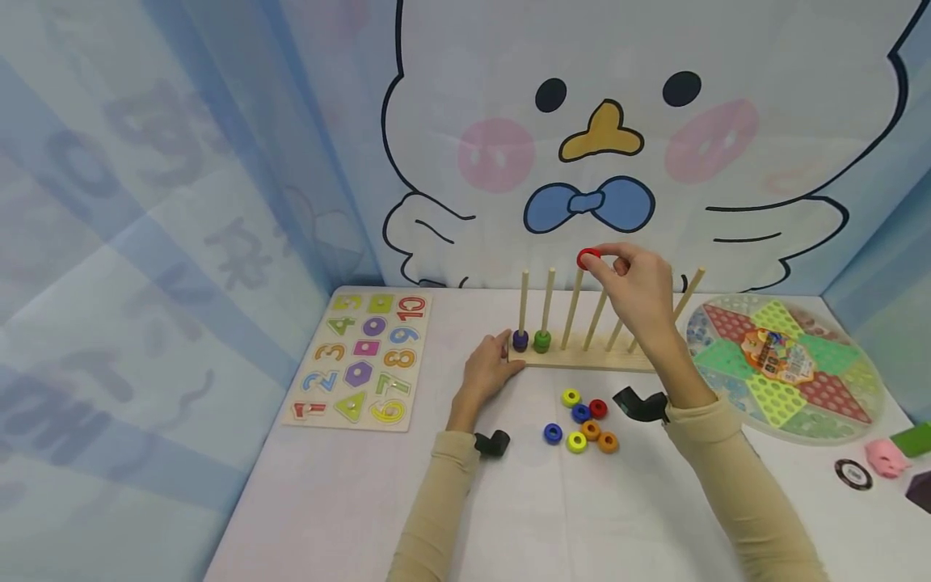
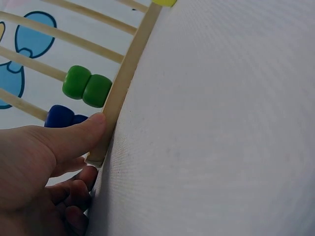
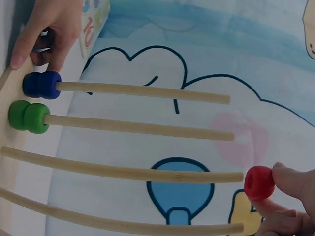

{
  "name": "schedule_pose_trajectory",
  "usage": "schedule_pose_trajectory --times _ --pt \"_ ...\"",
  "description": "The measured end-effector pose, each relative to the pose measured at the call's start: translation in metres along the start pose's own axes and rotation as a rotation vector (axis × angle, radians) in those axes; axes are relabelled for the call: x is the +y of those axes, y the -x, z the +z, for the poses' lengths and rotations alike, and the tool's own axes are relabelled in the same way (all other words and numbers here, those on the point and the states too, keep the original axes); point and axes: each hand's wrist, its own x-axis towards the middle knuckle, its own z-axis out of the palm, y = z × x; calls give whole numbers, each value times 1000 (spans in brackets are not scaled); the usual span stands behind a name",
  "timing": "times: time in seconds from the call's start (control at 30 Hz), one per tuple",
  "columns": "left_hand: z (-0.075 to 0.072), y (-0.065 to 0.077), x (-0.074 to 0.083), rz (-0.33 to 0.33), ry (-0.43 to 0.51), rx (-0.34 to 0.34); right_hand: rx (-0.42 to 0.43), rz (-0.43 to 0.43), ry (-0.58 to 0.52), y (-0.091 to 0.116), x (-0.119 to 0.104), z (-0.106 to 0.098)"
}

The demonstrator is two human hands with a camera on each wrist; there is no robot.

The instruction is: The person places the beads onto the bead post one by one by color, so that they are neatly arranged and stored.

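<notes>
A wooden peg rack (image 1: 578, 353) with a row of upright dowels stands on the table. My left hand (image 1: 486, 373) grips its left end, thumb along the base in the left wrist view. Two blue beads (image 3: 42, 85) are stacked on the leftmost peg and two green beads (image 3: 28, 117) on the one beside it. My right hand (image 1: 642, 287) pinches a red bead (image 3: 259, 182) between thumb and fingers. That bead is right at the tip of the third peg (image 3: 197, 176), its hole facing the peg end.
Loose yellow, blue, red and orange beads (image 1: 591, 430) lie in front of the rack. To the left is a number puzzle board (image 1: 422, 356); to the right, a round star-patterned game board (image 1: 785, 368). A pink pig figure (image 1: 886, 458) and a round chip (image 1: 853, 474) sit far right.
</notes>
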Motion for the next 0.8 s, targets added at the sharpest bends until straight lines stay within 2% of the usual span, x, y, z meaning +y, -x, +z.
schedule_pose_trajectory --times 0.17,0.37,0.53,0.63,0.8 --pt "0 0 1 8 -3 8 15 -2 32 4 7 9" --pt "1 1 1 4 0 7 -15 -28 104 9 7 15" --pt "3 0 2 8 0 2 38 -40 4 30 17 13" --pt "3 -1 2 3 -3 0 -6 29 -84 55 28 11" --pt "4 -3 2 -18 -15 4 -195 203 -116 94 57 15"
